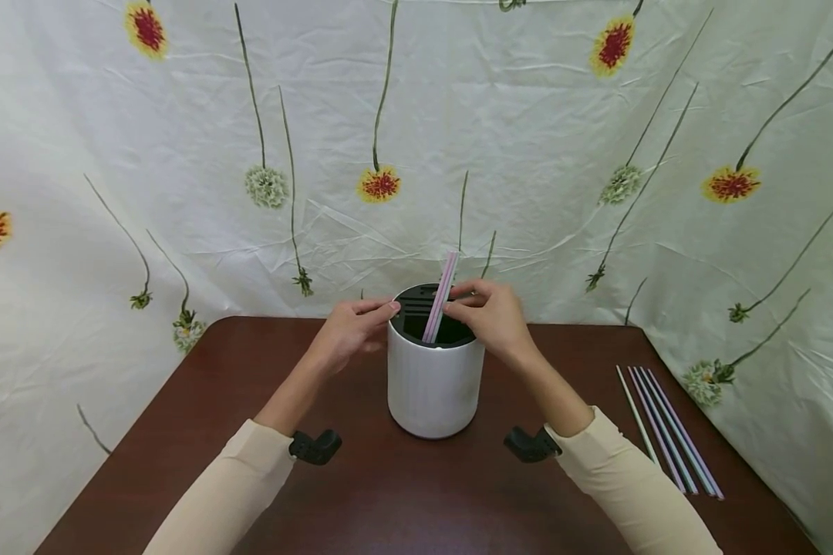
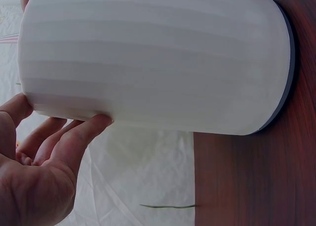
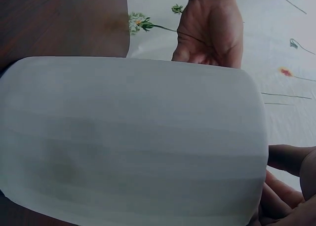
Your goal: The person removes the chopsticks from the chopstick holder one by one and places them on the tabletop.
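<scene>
A white cylindrical utensil holder (image 1: 434, 393) with a black slotted top (image 1: 416, 302) stands upright on the table. Several pink and pale straws (image 1: 439, 301) lean in the wide front opening of that top, their upper ends sticking out. My left hand (image 1: 350, 331) holds the holder at its left rim; in the left wrist view its fingertips (image 2: 101, 120) touch the white wall. At the opening's right side, my right hand (image 1: 493, 316) pinches the straws between thumb and forefinger. The holder's wall hides much of the right hand in the right wrist view.
More pastel straws (image 1: 673, 432) lie side by side on the dark brown table (image 1: 416, 501), towards its right edge. A white floral cloth (image 1: 527, 139) hangs behind the table and along its sides.
</scene>
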Demonstrator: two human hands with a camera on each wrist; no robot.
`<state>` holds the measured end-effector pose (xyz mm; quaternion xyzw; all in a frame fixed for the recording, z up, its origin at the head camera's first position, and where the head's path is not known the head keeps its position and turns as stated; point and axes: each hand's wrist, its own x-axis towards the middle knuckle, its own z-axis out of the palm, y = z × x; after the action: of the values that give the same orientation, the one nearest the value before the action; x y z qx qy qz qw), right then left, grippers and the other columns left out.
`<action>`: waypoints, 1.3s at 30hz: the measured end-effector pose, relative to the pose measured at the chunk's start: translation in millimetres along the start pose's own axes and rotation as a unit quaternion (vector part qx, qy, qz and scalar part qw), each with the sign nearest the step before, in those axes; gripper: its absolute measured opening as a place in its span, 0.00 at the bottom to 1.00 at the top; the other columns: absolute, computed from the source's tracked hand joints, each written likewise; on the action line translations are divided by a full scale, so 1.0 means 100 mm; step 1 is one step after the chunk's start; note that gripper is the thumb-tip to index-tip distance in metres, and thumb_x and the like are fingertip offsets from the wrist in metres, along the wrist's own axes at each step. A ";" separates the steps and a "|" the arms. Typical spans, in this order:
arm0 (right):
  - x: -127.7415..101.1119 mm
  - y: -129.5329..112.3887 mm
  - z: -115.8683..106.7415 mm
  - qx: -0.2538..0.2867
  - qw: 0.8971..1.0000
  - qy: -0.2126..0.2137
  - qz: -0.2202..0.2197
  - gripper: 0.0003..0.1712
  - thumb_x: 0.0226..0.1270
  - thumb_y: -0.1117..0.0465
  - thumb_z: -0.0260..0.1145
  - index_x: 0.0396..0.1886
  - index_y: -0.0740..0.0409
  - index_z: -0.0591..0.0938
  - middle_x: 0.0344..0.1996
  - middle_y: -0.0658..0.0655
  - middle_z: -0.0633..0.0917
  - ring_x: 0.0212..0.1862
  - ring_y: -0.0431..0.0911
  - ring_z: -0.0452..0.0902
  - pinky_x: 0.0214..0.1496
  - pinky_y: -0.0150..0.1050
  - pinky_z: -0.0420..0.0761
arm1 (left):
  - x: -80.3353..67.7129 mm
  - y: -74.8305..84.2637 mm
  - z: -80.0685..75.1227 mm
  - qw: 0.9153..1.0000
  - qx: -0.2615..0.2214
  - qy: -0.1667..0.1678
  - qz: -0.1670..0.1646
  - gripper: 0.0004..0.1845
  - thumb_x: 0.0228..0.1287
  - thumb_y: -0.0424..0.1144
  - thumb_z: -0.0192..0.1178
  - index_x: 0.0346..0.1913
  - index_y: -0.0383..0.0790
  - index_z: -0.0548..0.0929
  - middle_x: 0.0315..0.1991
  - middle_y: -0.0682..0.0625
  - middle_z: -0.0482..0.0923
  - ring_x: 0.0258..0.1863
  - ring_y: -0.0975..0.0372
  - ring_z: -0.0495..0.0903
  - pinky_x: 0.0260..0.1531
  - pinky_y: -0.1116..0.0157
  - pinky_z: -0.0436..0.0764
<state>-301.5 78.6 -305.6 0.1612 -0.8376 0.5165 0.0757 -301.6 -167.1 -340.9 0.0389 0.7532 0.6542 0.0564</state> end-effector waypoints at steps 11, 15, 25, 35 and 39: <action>0.01 -0.02 0.13 0.019 1.000 0.024 -0.007 0.10 0.61 0.63 0.76 0.41 0.59 0.86 0.36 0.59 0.92 0.47 0.49 0.89 0.45 0.38 0.83 | 0.00 -0.01 -0.03 1.000 0.017 0.004 0.004 0.30 0.71 0.54 0.64 0.68 0.41 0.78 0.68 0.43 0.75 0.65 0.49 0.78 0.57 0.47 0.81; 0.00 -0.01 0.14 0.017 0.999 0.031 -0.016 0.09 0.61 0.63 0.76 0.40 0.60 0.86 0.36 0.59 0.92 0.45 0.49 0.89 0.46 0.39 0.83 | -0.01 0.00 -0.03 1.000 0.015 0.006 0.003 0.29 0.71 0.53 0.64 0.68 0.41 0.79 0.68 0.43 0.76 0.65 0.50 0.79 0.57 0.47 0.81; -0.03 -0.09 0.04 0.048 0.998 0.045 0.003 0.08 0.65 0.60 0.74 0.41 0.56 0.85 0.37 0.59 0.91 0.41 0.52 0.87 0.40 0.38 0.82 | -0.02 -0.01 -0.02 1.000 0.014 0.000 0.001 0.29 0.71 0.53 0.63 0.69 0.41 0.78 0.70 0.43 0.74 0.66 0.49 0.77 0.59 0.46 0.80; -0.02 -0.46 -0.32 0.094 0.990 0.089 -0.048 0.12 0.65 0.59 0.73 0.44 0.59 0.85 0.33 0.54 0.91 0.40 0.54 0.87 0.41 0.37 0.81 | -0.02 -0.01 -0.02 1.000 0.014 -0.001 -0.005 0.30 0.71 0.53 0.63 0.70 0.42 0.77 0.71 0.42 0.72 0.68 0.48 0.75 0.61 0.44 0.78; -0.02 -0.60 -0.49 0.126 0.982 0.117 -0.084 0.09 0.64 0.63 0.73 0.43 0.58 0.85 0.29 0.48 0.90 0.36 0.48 0.89 0.45 0.36 0.86 | -0.01 -0.01 -0.02 1.000 0.015 -0.002 -0.005 0.29 0.71 0.53 0.63 0.69 0.42 0.77 0.71 0.42 0.72 0.68 0.48 0.75 0.61 0.44 0.78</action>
<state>-280.3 97.9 -233.1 0.1771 -0.7346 0.6251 0.1954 -300.7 -169.7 -341.5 0.0371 0.7628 0.6427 0.0602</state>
